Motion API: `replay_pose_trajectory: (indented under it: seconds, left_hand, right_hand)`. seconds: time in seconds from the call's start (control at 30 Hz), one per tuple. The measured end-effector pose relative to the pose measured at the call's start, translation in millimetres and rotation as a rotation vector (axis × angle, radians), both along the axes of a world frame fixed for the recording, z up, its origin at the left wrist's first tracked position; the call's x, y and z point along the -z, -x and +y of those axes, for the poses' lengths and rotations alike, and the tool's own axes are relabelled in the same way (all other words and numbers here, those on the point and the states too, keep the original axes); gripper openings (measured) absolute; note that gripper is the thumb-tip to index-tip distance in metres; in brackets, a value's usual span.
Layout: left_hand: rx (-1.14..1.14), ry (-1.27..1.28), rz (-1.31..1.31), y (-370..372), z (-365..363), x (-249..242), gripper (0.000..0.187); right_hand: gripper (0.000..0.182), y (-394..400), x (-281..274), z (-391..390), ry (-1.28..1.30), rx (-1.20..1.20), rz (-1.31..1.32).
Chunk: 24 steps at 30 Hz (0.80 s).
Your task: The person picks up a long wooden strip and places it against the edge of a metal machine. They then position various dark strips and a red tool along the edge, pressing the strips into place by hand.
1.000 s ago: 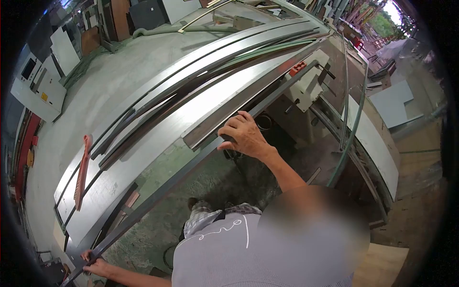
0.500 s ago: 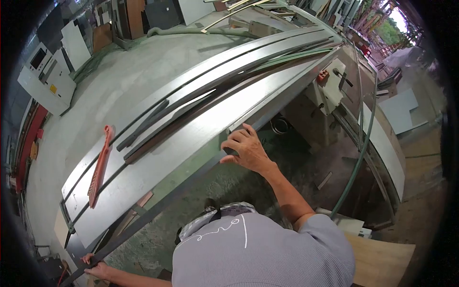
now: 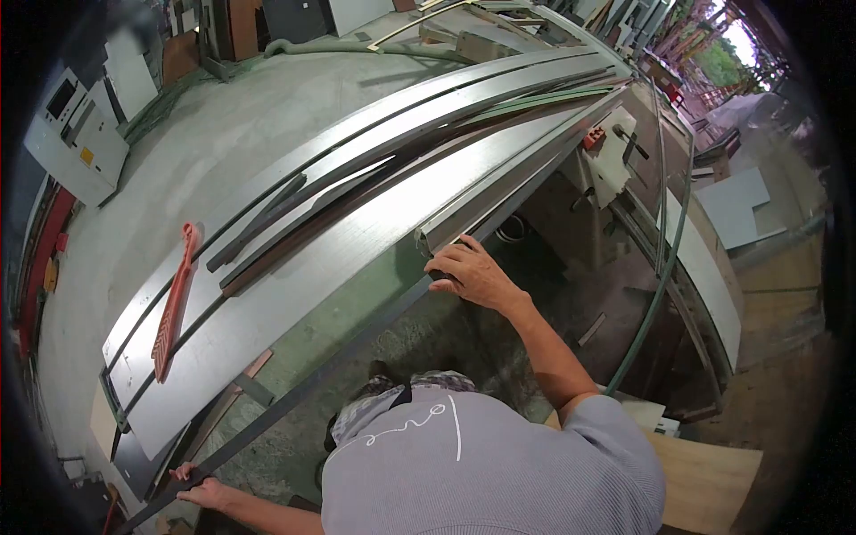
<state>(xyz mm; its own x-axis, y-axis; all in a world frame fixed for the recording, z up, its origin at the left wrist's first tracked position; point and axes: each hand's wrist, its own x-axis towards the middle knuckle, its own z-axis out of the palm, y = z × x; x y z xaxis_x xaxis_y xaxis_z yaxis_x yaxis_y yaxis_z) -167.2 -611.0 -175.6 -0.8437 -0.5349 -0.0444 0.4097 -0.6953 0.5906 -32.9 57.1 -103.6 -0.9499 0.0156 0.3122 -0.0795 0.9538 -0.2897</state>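
Note:
A long, dark, narrow bar (image 3: 330,368) runs slantwise beside the near edge of a metal-topped bench (image 3: 294,308). Down at the lower left, my left hand (image 3: 201,489) grips the bar near that end. My right hand (image 3: 474,275) curls over the bar farther up, its thumb below and fingers on top. Just beyond those fingers is the end of a light metal channel (image 3: 473,207) lying along the bench edge. Part of the bar past my right hand is hidden by it.
Dark strips (image 3: 330,209) and an orange-red handled tool (image 3: 174,303) lie on the bench. To the right, a green hose (image 3: 655,308) hangs by another work surface holding a clamp (image 3: 629,143). A white machine cabinet (image 3: 80,147) stands at far left.
The bar has shifted away from the bench edge, showing a wider gap beside the channel. My right hand has moved slightly right and down, its fingers closing round the bar.

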Motion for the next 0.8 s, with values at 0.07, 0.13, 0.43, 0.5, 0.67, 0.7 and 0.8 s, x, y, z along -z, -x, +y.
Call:
replay_pose_trajectory:
  seconds: [0.07, 0.13, 0.43, 0.5, 0.67, 0.7, 0.8]
  left_hand:
    - [0.031, 0.02, 0.032, -17, 11, 0, 0.072]
    - [0.066, 0.041, 0.066, -29, 25, 0, 0.073]
    - [-0.025, -0.176, -0.004, -50, 89, 20, 0.078]
    - [-0.021, -0.167, 0.021, -54, 87, 28, 0.078]
    - [0.006, -0.182, 0.03, -52, 136, 18, 0.077]
    - [0.02, -0.15, 0.004, -49, 144, 22, 0.077]
    - [0.052, -0.239, 0.021, -46, 172, 27, 0.076]
  right_hand:
    - [0.029, -5, -3, 8, 0.028, -0.027, -0.02]
    - [0.027, -11, -5, 19, 0.059, -0.021, -0.076]
    - [0.025, -30, 5, 70, 0.108, -0.028, -0.106]
    - [0.024, -31, 8, 85, 0.111, -0.034, -0.115]
    - [0.025, -30, 12, 128, 0.099, -0.084, -0.125]
    - [0.027, -29, 12, 138, 0.097, -0.089, -0.173]
    - [0.03, -31, 19, 167, 0.071, -0.078, -0.157]
